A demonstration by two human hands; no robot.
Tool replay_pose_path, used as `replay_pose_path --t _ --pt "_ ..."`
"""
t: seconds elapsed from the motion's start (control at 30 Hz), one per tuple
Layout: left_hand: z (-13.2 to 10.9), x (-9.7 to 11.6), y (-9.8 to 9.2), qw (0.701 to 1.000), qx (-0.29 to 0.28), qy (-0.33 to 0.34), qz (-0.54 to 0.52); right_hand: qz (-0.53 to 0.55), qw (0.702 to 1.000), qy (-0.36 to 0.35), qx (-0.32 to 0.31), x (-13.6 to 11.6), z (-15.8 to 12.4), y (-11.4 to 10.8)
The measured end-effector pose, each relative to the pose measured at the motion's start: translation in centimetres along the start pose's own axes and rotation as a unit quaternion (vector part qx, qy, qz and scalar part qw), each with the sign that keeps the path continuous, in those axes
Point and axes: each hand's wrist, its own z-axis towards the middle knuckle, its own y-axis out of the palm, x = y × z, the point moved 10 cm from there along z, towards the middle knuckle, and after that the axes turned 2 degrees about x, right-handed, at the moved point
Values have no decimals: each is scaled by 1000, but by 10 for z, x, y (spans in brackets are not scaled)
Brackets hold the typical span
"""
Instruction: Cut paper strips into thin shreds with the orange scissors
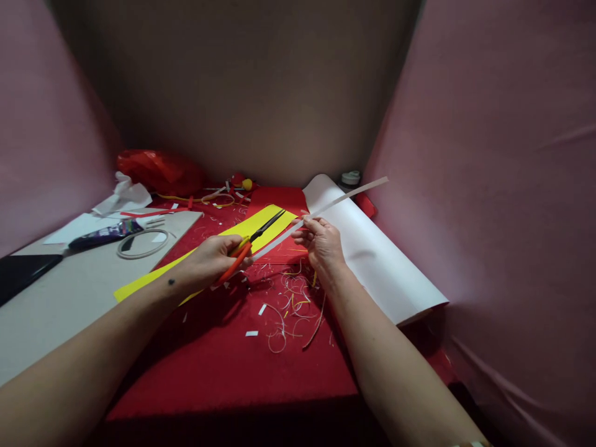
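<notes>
Red cloth: the dim covering (223, 379) spreads beneath everything; its near edge sinks into shadow.
White roll: the curled white sheet (372, 261) lies right of centre, its lower left edge partly behind the right forearm.
Grey board: the flat board (69, 292) is cut off at the left edge and partly covered by the left arm.
Yellow sheet: the long yellow piece (244, 228) slants under the scissors, its middle hidden by the left hand.
Left hand: this hand (214, 257) is closed round the scissors' handles; the finger loops are mostly covered.
Right hand: thumb and fingers of this hand (321, 242) pinch the white strip (347, 198) near its middle.
Strip's lower end: meets the left fingers; whether they grip it, I cannot tell.
Scissors: the dark blades (265, 227) point away over the yellow; their opening is hard to judge.
Threads: a tangle (294, 292), individual strands indistinct.
</notes>
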Motion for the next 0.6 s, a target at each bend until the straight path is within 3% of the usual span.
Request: replay_pose_path --t 0.3,0.6 --pt "4 -7 -3 1000 2 -14 -10 17 999 -7 27 -3 9 -14" --pt "10 -10 -13 998 -24 29 54 56 997 -11 61 -10 16 -27"
